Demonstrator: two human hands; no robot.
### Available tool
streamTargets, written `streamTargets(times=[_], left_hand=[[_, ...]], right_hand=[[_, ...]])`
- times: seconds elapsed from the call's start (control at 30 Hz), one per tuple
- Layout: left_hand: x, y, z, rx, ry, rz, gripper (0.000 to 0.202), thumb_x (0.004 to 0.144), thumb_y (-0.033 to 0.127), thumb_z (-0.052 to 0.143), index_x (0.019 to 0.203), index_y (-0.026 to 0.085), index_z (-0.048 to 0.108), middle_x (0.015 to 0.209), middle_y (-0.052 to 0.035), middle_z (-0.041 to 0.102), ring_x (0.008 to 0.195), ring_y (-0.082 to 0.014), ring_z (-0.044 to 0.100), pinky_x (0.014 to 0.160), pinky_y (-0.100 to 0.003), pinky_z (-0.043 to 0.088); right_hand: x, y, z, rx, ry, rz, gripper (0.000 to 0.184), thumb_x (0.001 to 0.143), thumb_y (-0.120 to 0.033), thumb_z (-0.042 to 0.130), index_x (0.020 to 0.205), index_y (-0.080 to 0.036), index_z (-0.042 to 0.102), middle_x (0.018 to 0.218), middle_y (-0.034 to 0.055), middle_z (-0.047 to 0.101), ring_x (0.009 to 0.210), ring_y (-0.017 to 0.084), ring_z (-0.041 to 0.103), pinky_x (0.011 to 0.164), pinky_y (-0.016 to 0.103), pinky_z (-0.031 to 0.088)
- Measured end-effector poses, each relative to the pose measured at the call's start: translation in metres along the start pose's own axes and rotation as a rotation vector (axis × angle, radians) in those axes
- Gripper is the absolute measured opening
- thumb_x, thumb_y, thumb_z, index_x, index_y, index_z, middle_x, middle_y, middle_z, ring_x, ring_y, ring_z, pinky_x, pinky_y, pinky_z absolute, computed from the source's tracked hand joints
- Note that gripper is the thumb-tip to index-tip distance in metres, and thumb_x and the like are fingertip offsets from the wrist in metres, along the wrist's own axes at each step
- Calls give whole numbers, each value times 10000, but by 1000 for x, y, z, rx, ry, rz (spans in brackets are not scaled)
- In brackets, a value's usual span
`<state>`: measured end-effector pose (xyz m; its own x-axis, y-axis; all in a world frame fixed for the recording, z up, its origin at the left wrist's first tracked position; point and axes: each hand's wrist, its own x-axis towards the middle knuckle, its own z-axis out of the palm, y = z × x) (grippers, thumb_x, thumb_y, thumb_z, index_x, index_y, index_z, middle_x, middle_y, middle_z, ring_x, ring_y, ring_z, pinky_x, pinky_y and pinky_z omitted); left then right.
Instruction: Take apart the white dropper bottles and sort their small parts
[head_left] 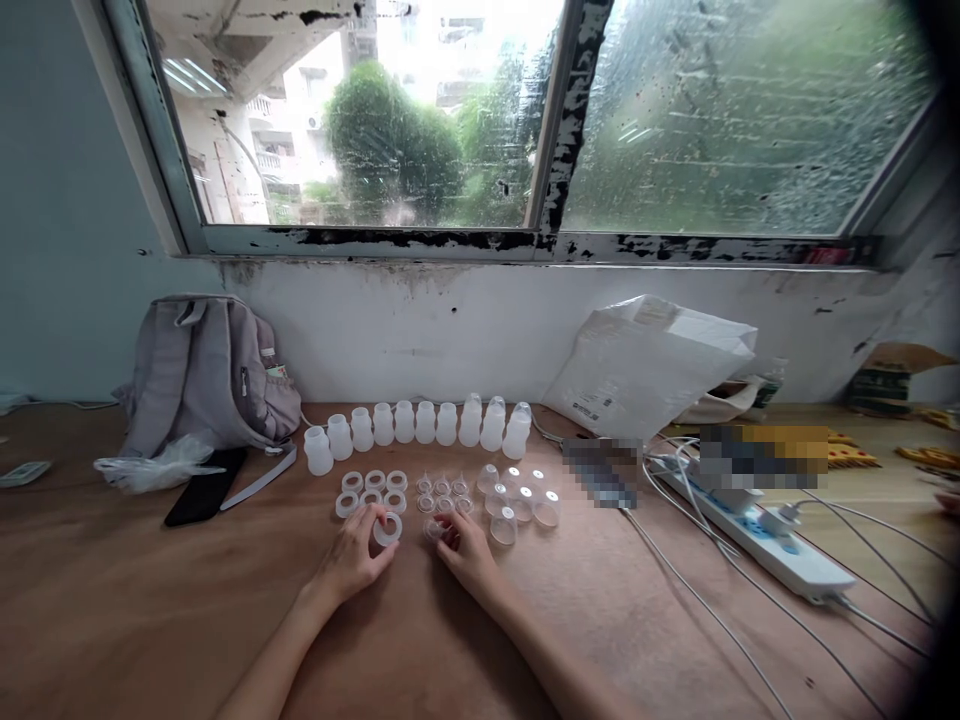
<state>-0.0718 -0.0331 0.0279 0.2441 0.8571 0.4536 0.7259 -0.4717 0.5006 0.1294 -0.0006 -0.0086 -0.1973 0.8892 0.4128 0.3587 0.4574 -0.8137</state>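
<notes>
Left hand: this one [352, 555] has thumb and fingers closed on a white ring [388, 543], tilted so you can see through the hole, just in front of the other rings.
Right hand: this one [471, 555] is curled with its fingertips at a clear teat [433, 530]; can't tell from here if it's really pinched or just touched.
Spare rings: a little bunch of white rings [352, 480] in two rows of three, lying flat on the brown table [420, 640] just past the left hand.
Spare teats: more see-through teats [425, 488], also two rows, right beside the rings and just beyond the right hand.
Caps: seven clear domes [503, 528] grouped to the right of the teats.
Bottles: ten frosty white bottles [383, 428] standing in a curved row at the back, the three rightmost with domed tops on, the other seven open.
Left side stuff: grey backpack [202, 370], crumpled plastic bag [157, 465] and black phone [202, 492] next to it.
Right side stuff: big white bag [637, 370] against the wall, power strip [810, 572] with cables running everywhere.
</notes>
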Motion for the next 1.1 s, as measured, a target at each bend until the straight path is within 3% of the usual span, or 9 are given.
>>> streamTargets(times=[0.13, 0.27, 0.43, 0.73, 1.1], left_hand=[[-11, -19, -14, 99, 17, -60, 89, 714, 277, 499, 735, 220, 434, 896, -40, 563, 858, -216, 529, 769, -357, 413], [-19, -37, -17, 200, 107, -150, 141, 730, 339, 481, 810, 231, 438, 828, -20, 562, 787, -203, 548, 741, -347, 423], [-20, -52, -11, 300, 238, -257, 301, 698, 408, 519, 926, 236, 422, 895, -35, 581, 855, -217, 553, 794, -363, 402], [-24, -52, -9, 419, 85, -377, 302, 702, 446, 496, 892, 217, 443, 882, -48, 591, 858, -232, 551, 771, -370, 383], [-23, -55, -7, 406, 59, -416, 340, 719, 455, 482, 959, 219, 437, 953, -47, 586, 914, -216, 528, 802, -340, 349]], right_hand=[[7, 8, 8, -37, 16, -22, 207, 658, -162, 543, 845, -193, 628, 754, 29, 539, 626, 148, 514, 608, 282, 440], [10, 9, 12, -79, 19, -44, 197, 655, -185, 569, 844, -199, 623, 761, 36, 546, 671, 170, 515, 657, 309, 436], [8, 9, 10, -79, 15, -59, 268, 653, -115, 499, 893, -201, 583, 734, 22, 535, 680, 172, 505, 650, 297, 418], [11, 16, 12, -84, 46, -35, 218, 646, -116, 497, 835, -190, 576, 684, 12, 517, 626, 160, 498, 607, 283, 413], [11, 16, 12, -150, 39, -38, 150, 678, -115, 472, 794, -167, 553, 710, 35, 539, 627, 154, 524, 612, 280, 445]])
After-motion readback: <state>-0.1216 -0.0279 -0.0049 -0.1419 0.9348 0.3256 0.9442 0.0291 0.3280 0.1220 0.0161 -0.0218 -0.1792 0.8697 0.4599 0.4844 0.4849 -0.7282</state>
